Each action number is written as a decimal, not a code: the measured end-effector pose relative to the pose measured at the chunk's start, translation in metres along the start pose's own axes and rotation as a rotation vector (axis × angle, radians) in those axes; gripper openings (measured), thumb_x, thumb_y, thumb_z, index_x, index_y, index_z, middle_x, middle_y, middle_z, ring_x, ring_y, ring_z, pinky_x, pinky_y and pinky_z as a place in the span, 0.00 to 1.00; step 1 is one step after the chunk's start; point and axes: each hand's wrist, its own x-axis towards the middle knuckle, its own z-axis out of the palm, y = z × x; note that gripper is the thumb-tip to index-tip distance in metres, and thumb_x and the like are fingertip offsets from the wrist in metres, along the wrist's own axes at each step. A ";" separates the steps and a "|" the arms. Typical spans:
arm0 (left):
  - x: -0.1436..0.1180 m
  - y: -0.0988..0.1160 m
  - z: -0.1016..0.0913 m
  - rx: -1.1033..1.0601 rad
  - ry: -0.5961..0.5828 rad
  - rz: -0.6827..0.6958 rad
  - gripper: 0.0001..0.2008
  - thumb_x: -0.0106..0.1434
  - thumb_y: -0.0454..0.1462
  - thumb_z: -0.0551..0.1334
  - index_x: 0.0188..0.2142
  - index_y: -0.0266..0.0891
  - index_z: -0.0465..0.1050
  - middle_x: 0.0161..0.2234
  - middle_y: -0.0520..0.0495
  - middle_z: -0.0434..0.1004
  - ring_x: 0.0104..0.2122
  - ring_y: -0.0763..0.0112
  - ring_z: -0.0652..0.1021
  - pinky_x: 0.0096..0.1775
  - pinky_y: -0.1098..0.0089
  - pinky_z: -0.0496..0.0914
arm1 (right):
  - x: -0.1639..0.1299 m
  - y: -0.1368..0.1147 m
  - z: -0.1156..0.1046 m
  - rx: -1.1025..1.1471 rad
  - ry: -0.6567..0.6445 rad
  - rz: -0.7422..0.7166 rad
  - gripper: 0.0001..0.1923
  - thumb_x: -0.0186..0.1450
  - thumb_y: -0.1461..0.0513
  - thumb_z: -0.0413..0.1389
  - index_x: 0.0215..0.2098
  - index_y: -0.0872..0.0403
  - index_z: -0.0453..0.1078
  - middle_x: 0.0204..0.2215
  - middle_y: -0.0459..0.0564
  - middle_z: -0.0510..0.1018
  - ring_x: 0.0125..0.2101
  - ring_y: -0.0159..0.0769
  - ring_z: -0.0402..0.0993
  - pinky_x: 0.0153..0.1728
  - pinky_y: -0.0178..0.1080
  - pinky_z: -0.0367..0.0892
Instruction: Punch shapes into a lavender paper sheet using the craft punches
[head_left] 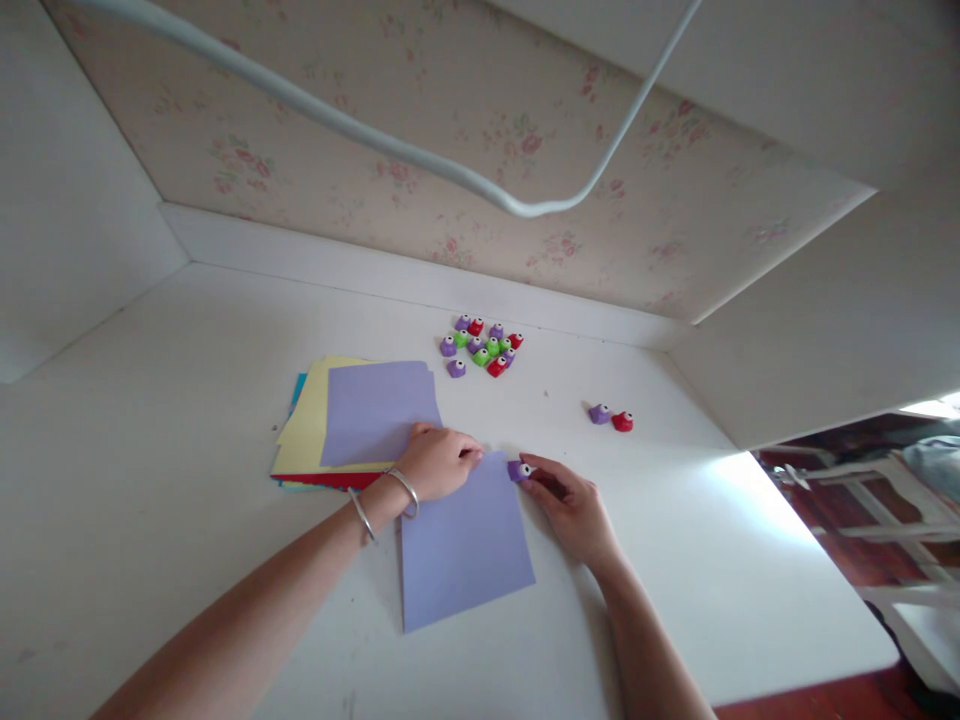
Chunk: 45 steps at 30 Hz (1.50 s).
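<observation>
On white table, right fingers [541,478] pinching purple punch [519,470], left fingers [463,455] flat on lilac sheet [465,545]

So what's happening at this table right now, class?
A person sits at a white table. The left hand presses flat on the top edge of a loose lilac sheet, and the right hand holds a small purple punch at that sheet's top right corner. A stack of coloured paper lies beside it, and a cluster of small punches lies further back.
</observation>
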 end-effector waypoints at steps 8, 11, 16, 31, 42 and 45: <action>0.001 0.002 0.000 0.016 -0.011 -0.008 0.15 0.68 0.43 0.53 0.36 0.47 0.80 0.35 0.51 0.82 0.39 0.69 0.78 0.53 0.63 0.57 | 0.000 -0.003 0.000 -0.010 0.005 -0.022 0.15 0.65 0.57 0.58 0.49 0.48 0.76 0.39 0.50 0.82 0.37 0.38 0.79 0.41 0.41 0.74; 0.001 0.002 0.000 0.019 -0.013 -0.006 0.16 0.68 0.43 0.53 0.35 0.47 0.80 0.35 0.51 0.81 0.37 0.70 0.78 0.53 0.63 0.57 | 0.001 -0.004 0.000 -0.024 0.001 -0.037 0.15 0.66 0.57 0.58 0.50 0.48 0.76 0.40 0.50 0.83 0.37 0.38 0.79 0.41 0.42 0.75; 0.002 0.000 0.002 0.024 -0.009 -0.014 0.16 0.67 0.44 0.53 0.34 0.46 0.80 0.33 0.50 0.81 0.36 0.70 0.77 0.52 0.64 0.58 | 0.000 -0.003 0.001 -0.010 0.008 -0.064 0.14 0.66 0.56 0.58 0.49 0.48 0.76 0.43 0.51 0.82 0.40 0.40 0.80 0.44 0.43 0.76; 0.001 0.008 -0.010 0.025 -0.059 -0.042 0.18 0.67 0.43 0.53 0.27 0.42 0.76 0.27 0.51 0.78 0.33 0.70 0.77 0.50 0.64 0.58 | 0.000 -0.008 -0.001 0.011 0.008 -0.061 0.13 0.66 0.57 0.59 0.48 0.48 0.76 0.44 0.51 0.82 0.40 0.39 0.79 0.44 0.42 0.75; 0.002 0.007 -0.004 0.022 -0.042 -0.067 0.18 0.66 0.45 0.52 0.30 0.45 0.79 0.32 0.50 0.81 0.37 0.68 0.78 0.52 0.63 0.58 | -0.001 -0.003 0.003 0.081 -0.011 -0.094 0.12 0.66 0.57 0.59 0.47 0.49 0.76 0.48 0.51 0.80 0.46 0.41 0.79 0.49 0.44 0.74; 0.003 0.006 -0.003 0.027 -0.040 -0.063 0.18 0.67 0.45 0.52 0.31 0.45 0.79 0.32 0.51 0.81 0.37 0.69 0.78 0.52 0.64 0.58 | 0.000 -0.003 0.004 0.086 -0.023 -0.089 0.13 0.66 0.57 0.59 0.48 0.49 0.76 0.48 0.51 0.81 0.44 0.40 0.79 0.47 0.43 0.75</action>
